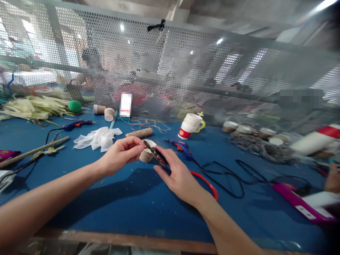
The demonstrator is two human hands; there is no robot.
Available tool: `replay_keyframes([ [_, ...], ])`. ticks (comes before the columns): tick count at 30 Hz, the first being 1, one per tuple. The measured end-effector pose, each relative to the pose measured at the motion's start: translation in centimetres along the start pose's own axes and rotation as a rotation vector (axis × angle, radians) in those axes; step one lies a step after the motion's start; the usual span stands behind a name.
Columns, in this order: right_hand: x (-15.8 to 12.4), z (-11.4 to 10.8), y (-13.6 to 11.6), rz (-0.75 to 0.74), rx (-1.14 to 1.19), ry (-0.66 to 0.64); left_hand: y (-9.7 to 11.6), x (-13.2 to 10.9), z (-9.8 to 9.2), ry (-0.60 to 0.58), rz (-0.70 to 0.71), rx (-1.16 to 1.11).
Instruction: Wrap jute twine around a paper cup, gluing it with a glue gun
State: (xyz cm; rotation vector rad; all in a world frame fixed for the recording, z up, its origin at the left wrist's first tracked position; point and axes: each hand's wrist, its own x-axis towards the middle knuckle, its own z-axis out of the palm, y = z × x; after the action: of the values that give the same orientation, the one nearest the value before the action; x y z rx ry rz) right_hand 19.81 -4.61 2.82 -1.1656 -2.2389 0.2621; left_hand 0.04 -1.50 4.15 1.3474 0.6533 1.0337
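My left hand [122,152] is closed in a pinch just left of the tool's tip, and whatever lies between its fingertips is too small to make out. In my right hand [178,173] is a dark hand tool [149,146] that looks like scissors or pliers, its tip pointing up and left at the left fingertips. Behind both hands stands a small brown-wrapped cup [146,156] with a pale rim, partly covered by the tool and fingers. A roll of brown twine [140,133] lies just beyond it. Right of that lies a blue glue gun [179,144].
White stacked cups [189,125] stand behind the glue gun. White netting [98,137] and another glue gun [77,124] lie left. A red curved piece [209,185], black cable and purple power strip [294,202] are right. Another person's hand [333,179] shows at the right edge.
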Motion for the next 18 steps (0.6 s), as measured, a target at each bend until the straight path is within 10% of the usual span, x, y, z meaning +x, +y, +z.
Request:
replay_keyframes([
  [18, -0.12, 0.04, -0.14, 0.006, 0.001, 0.029, 0.11, 0.04, -0.1, -0.046, -0.022, 0.0],
])
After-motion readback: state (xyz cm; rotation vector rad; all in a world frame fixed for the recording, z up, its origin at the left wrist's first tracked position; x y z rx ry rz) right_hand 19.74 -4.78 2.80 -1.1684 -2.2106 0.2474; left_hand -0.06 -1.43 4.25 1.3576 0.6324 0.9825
